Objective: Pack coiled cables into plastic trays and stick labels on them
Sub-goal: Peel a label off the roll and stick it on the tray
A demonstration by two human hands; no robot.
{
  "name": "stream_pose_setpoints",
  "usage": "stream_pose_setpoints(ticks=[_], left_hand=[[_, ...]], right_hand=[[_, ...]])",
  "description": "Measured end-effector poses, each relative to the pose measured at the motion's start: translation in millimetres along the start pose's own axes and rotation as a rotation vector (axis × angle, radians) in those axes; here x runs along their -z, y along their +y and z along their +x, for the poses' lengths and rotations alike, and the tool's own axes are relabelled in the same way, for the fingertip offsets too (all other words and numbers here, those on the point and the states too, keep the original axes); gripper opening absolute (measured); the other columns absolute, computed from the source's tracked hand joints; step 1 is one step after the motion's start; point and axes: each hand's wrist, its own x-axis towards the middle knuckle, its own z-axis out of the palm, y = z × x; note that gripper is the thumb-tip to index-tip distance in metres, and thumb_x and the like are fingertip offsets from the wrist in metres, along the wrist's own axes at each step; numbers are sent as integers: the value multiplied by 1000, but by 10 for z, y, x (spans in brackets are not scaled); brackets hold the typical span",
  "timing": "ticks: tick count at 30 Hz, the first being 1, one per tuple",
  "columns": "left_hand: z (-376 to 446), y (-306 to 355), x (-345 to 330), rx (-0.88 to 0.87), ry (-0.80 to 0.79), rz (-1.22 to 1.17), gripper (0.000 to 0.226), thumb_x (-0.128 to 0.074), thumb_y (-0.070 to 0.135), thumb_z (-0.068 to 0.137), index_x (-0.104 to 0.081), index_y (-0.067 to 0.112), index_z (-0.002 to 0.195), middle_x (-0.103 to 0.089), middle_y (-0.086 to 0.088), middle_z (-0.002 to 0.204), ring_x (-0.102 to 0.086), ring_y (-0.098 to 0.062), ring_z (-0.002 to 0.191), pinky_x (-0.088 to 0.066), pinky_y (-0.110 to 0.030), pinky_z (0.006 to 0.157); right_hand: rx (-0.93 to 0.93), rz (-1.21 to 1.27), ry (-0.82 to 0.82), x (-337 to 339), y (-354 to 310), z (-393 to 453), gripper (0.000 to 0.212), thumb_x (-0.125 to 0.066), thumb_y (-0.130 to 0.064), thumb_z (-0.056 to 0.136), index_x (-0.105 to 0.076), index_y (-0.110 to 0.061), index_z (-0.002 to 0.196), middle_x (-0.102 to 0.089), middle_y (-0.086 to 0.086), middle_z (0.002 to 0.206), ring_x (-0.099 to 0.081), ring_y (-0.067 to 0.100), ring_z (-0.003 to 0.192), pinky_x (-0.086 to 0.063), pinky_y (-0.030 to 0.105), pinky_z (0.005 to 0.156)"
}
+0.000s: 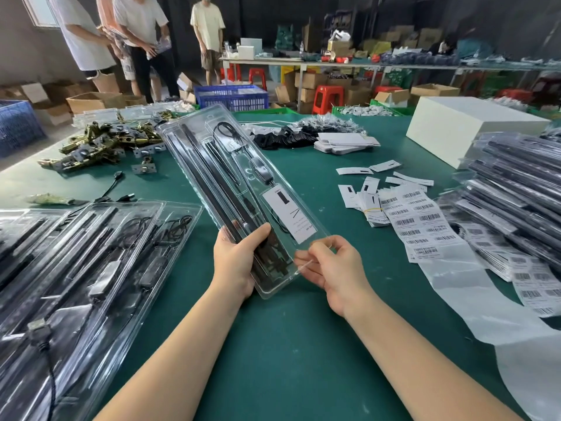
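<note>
Here I hold a clear plastic tray (pixel 243 189) up over the green table (pixel 303 344), tilted so its far end points away and to the left. My left hand (pixel 235 262) grips the near left edge, thumb lying over the top and fingers curled beneath. My right hand (pixel 331 265) pinches the near right corner between thumb and fingertips. Inside the tray I see long black bars (pixel 206 177), a coiled black cable (pixel 226 132) near the far end and a white card (pixel 288 215) under the cover.

To my left lies a stack of filled trays (pixel 76 284), close beside my left forearm, with a loose USB plug (pixel 38 328) resting on top. To my right, sheets of barcode labels (pixel 422 226) spread across the cloth, touching a long strip of glossy backing paper (pixel 485 299). Beyond them, small white cards (pixel 373 171) lie scattered, and a tall pile of packed trays (pixel 516 189) crowds the right edge. A white box (pixel 473 126) stands farther back. Across the table sit a heap of brass-coloured metal fittings (pixel 106 144) and a mound of black bundled cables (pixel 285 136). People stand behind by cardboard boxes and a blue crate (pixel 232 97).
</note>
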Motion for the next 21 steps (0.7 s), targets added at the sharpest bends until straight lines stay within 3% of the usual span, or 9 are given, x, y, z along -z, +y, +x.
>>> stream_pose_setpoints(ticks=[6,12,16,21], left_hand=[[29,17,15,23,7,-7,39,-80,5,73,-61,12,106,-73,-16,99,-72,-32,88,-57,-52,76],[18,29,17,24,-15,7,39,-80,5,73,-62,11,107,-73,-16,99,-71,-33,89,-57,-54,77],[2,56,-4,78,-52,54,38,-78,3,74,-61,10,107,-73,-17,95,-72,-27,72,-58,-49,70],[-49,106,6,125,-209,258,40,-79,4,74,-60,7,109,-74,-15,93,-73,-31,81,-58,-40,65]], right_hand=[[-9,-4,-94,40,-13,14,6,-56,-6,92,-54,-12,93,-75,11,82,-74,21,75,-57,25,59],[36,-154,-93,93,-40,38,8,-56,0,91,-55,-8,92,-74,8,74,-73,21,70,-57,26,58],[-86,-178,-247,254,-197,84,8,-60,-15,95,-55,-9,97,-74,9,82,-70,20,70,-59,29,63],[101,-118,-29,308,-213,158,10,-65,-26,92,-66,-19,98,-75,2,78,-71,14,64,-56,26,53]])
